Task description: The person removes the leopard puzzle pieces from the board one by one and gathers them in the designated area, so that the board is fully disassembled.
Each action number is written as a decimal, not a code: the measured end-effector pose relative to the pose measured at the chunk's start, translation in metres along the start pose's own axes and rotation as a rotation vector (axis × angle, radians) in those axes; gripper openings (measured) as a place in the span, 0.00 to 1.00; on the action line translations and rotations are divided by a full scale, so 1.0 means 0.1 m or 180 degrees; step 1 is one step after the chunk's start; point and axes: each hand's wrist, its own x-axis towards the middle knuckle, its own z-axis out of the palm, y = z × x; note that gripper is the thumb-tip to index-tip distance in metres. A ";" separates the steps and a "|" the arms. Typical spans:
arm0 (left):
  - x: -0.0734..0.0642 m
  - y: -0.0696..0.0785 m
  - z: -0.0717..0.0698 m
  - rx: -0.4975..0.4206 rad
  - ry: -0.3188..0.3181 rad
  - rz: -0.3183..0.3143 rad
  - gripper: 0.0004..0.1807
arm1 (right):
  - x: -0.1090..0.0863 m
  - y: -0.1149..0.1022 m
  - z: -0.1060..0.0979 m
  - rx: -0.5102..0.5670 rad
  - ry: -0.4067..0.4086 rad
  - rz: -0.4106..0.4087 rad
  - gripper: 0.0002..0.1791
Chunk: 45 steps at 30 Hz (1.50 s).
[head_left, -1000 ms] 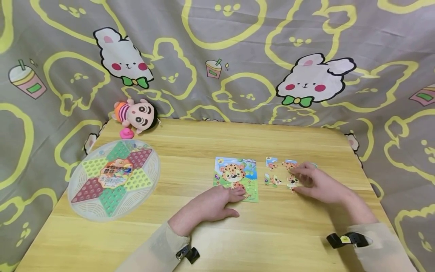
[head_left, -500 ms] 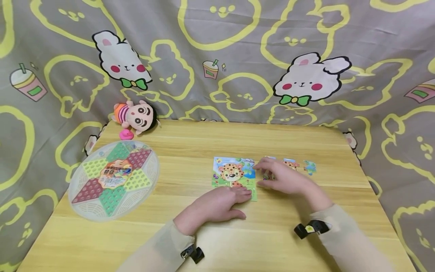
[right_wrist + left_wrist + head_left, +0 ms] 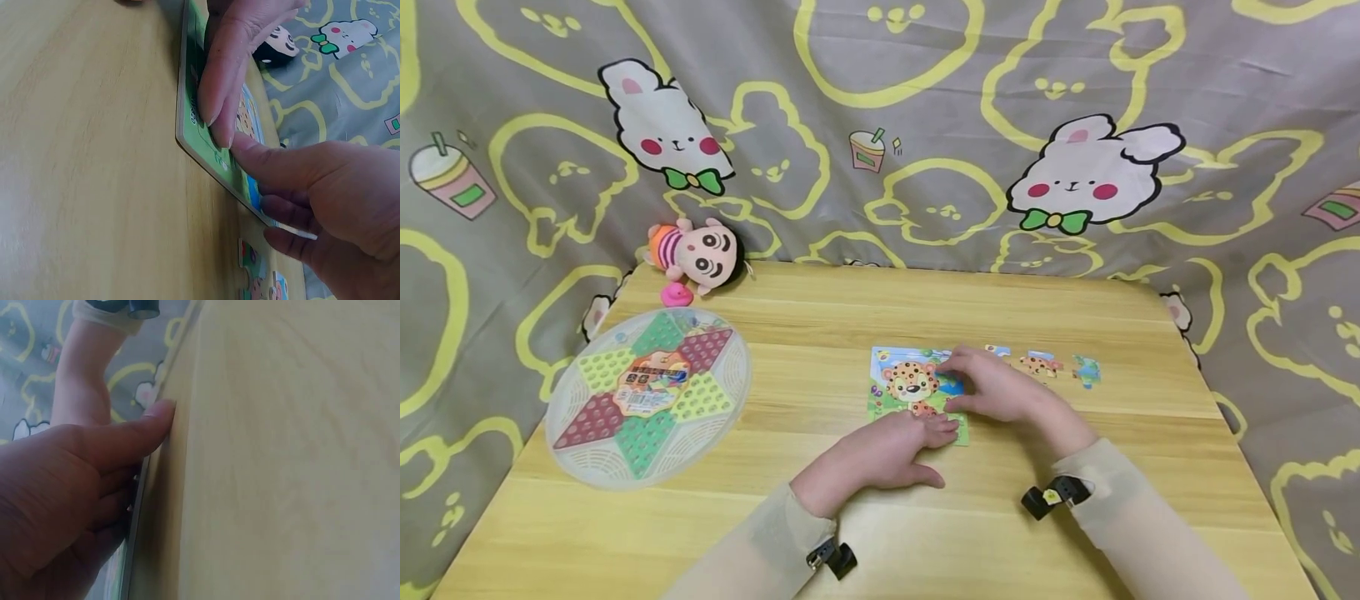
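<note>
A square leopard picture puzzle (image 3: 910, 379) lies flat on the wooden table (image 3: 880, 317). My left hand (image 3: 883, 454) rests with its fingers across the puzzle's lower part. At the right edge of the puzzle is my right hand (image 3: 1000, 387). In the right wrist view its thumb (image 3: 262, 159) touches the board's surface, other fingers lie by the edge, and no piece shows between them. Loose puzzle pieces sit to the right: a leopard-patterned piece (image 3: 1036, 364) and a blue-green piece (image 3: 1086, 371). My right hand and wrist hide other loose pieces.
A round Chinese checkers board (image 3: 651, 396) with a star pattern lies at the left. Behind it are a plush doll (image 3: 700, 252) and a small pink duck (image 3: 677, 294). A grey printed curtain (image 3: 940, 150) hangs behind the table.
My right hand has moved left from the loose pieces to the puzzle's right edge. The blue-green piece has come into view. My left hand has shifted slightly right on the puzzle.
</note>
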 end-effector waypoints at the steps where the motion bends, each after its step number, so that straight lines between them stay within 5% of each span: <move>1: 0.00 0.00 0.00 -0.0016 -0.0003 -0.0013 0.38 | 0.01 0.00 0.01 0.0011 -0.0006 0.0035 0.28; 27: 0.02 -0.02 0.02 -0.0068 0.0053 0.0022 0.38 | -0.05 0.01 0.13 0.0275 0.0282 0.0119 0.22; 45: 0.01 -0.02 0.03 -0.0095 0.0050 0.0002 0.38 | -0.10 -0.04 0.05 0.0223 0.0026 -0.0083 0.26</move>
